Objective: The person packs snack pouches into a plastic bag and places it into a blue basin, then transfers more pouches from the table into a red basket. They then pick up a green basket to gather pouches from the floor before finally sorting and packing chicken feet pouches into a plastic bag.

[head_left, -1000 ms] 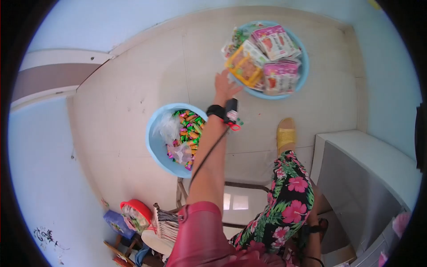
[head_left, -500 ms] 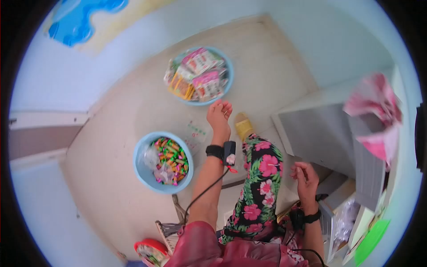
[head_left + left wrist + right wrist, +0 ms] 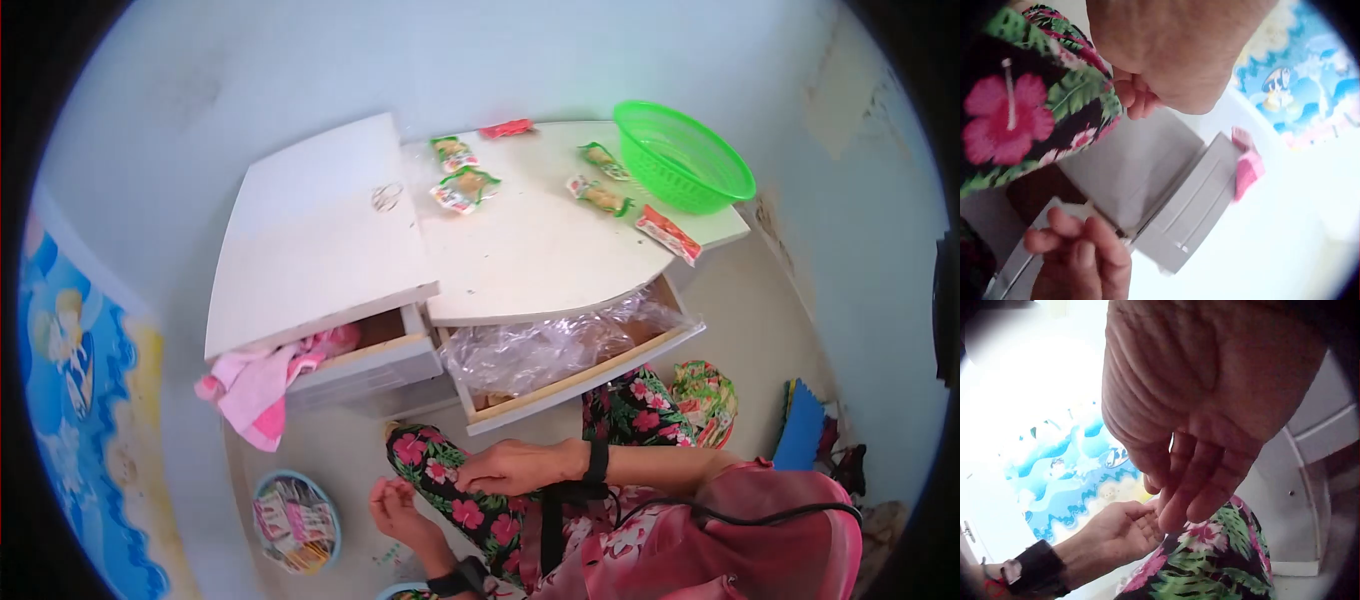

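Note:
Neither hand holds anything. My left hand [image 3: 400, 512] hangs beside the knee of the flowered trousers [image 3: 410, 450], its fingers loosely curled. My right hand [image 3: 515, 467] is just over the lap, knuckles up and fingers bent loosely down. In the right wrist view, the left hand [image 3: 1125, 534] shows palm up close by the right fingers [image 3: 1179, 512]. In front of the knees, an open drawer [image 3: 540, 405] is full of clear plastic bags [image 3: 560, 350]. Small snack packets lie on the white desk top [image 3: 530, 255], among them a red one [image 3: 668, 235] and a green-and-white one [image 3: 600, 195].
A green plastic basket [image 3: 690, 165] stands at the desk's back right. Pink cloth [image 3: 255, 395] hangs out of another open drawer [image 3: 370, 365] on the left. A blue basin [image 3: 335, 520] of snack packs sits on the floor, lower left. A patterned bag [image 3: 705, 400] is under the desk.
The view has swung right from the floor basins to the desk with open drawers. My left hand has drawn back from the snack basin toward the lap, and the right hand has come near it.

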The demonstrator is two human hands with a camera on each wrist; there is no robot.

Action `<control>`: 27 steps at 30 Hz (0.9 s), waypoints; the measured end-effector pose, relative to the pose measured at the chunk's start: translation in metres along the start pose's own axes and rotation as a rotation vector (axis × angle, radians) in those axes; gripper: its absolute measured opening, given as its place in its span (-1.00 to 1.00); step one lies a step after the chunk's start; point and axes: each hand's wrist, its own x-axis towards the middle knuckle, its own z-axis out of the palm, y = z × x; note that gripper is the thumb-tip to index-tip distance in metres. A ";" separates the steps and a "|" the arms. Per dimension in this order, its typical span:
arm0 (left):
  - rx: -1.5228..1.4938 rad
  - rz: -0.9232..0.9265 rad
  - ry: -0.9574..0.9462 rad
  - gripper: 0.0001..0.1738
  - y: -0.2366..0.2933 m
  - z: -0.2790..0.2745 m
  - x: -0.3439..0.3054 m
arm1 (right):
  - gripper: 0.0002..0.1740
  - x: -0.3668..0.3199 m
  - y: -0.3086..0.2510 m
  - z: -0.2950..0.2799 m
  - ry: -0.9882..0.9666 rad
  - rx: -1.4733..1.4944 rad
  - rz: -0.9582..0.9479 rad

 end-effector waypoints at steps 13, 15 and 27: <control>0.541 0.290 -0.484 -0.78 0.012 0.116 -0.119 | -0.81 -0.126 0.015 -0.088 0.277 0.031 0.074; 0.672 0.377 -0.602 -0.78 0.008 0.121 -0.122 | -0.81 -0.145 0.026 -0.090 0.349 0.006 0.038; 0.858 0.554 -0.810 -0.75 -0.017 0.210 -0.116 | -0.83 -0.234 0.083 -0.078 0.600 -0.071 0.272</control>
